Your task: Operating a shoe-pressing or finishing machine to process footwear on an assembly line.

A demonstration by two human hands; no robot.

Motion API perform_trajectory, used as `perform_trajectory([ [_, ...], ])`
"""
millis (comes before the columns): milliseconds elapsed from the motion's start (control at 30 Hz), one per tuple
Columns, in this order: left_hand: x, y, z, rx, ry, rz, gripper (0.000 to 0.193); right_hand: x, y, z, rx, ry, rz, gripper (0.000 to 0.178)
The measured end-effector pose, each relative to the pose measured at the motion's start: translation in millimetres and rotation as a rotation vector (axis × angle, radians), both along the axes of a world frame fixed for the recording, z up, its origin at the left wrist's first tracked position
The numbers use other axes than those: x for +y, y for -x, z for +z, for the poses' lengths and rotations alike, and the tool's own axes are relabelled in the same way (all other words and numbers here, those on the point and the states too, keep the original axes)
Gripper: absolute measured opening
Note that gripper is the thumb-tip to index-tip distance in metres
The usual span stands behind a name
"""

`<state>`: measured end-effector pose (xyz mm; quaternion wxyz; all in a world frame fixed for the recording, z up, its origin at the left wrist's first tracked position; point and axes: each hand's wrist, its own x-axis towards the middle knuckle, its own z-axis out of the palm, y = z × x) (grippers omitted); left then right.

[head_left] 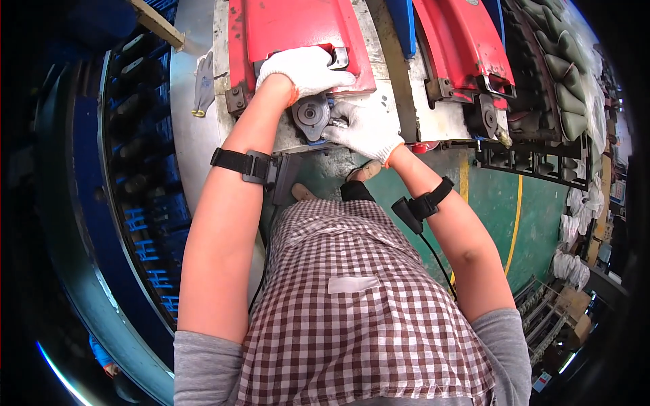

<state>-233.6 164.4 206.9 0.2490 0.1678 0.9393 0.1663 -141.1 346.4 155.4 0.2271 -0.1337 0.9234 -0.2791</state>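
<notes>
My left hand (pixel 305 71), in a white knit glove, lies over the front of a red machine cover (pixel 298 24). Its fingers curl over a metal handle (pixel 339 57) set in the cover's front edge, with the thumb pointing right; the fingertips are hidden. Just below, a round grey metal part (pixel 311 115) with a ringed centre hangs at the machine's front. My right hand (pixel 365 128), gloved alike, closes its thumb and fingers at this part's right edge. Exactly what its fingertips pinch there is partly hidden.
A second red machine cover (pixel 460 40) with a similar grey part (pixel 485 116) stands to the right. A grey glove (pixel 203 84) lies on the metal surface at left. Dark shoe-shaped pieces (pixel 565 74) fill a rack at far right. Blue racking (pixel 142 169) runs along the left.
</notes>
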Motion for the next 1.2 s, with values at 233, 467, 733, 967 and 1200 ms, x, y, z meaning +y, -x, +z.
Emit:
perform_trajectory([
  [233,1,-2,7,-0.012,-0.003,0.047,0.069,-10,-18,-20,-0.616,0.454,-0.396,0.041],
  [467,3,-7,17,0.0,0.038,0.042,0.068,-46,-52,-16,-1.319,0.945,-0.658,0.066],
  [733,5,-11,11,0.042,-0.008,0.074,0.067,-54,-77,-53,-1.316,1.482,-0.722,0.037],
  [967,6,-12,16,-0.014,-0.028,0.093,0.068,-76,-81,-48,-1.126,1.447,-0.956,0.022],
  [1200,1,-17,48,0.133,-0.092,0.036,0.064,-80,-56,-27,-1.395,1.139,-0.564,0.056],
])
